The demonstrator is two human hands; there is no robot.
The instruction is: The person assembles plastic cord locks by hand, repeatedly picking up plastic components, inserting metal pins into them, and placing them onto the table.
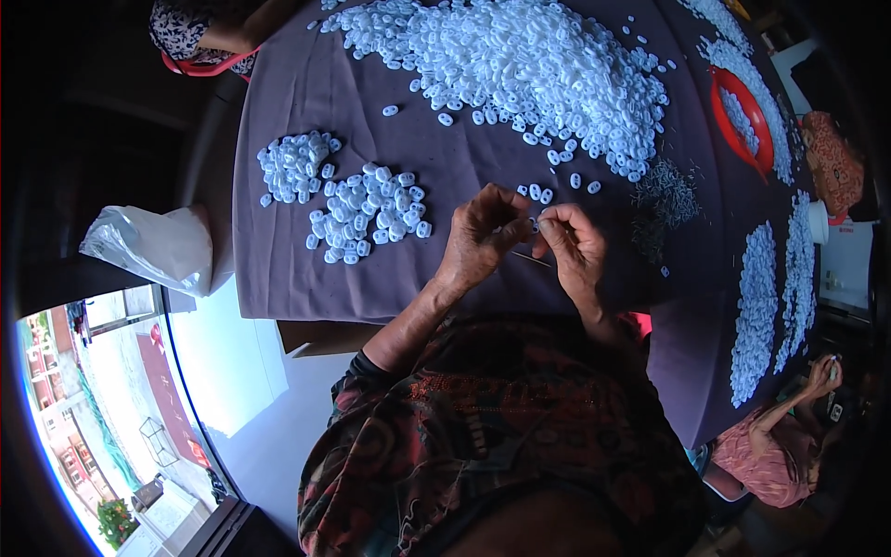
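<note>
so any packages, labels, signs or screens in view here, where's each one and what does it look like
Plastic bag: left of the purple cloth, crumpled, white and translucent.
White tub: right table edge, small and round.
White sheet: just below the tub, flat with a red mark at the top.
No screens show.
</note>
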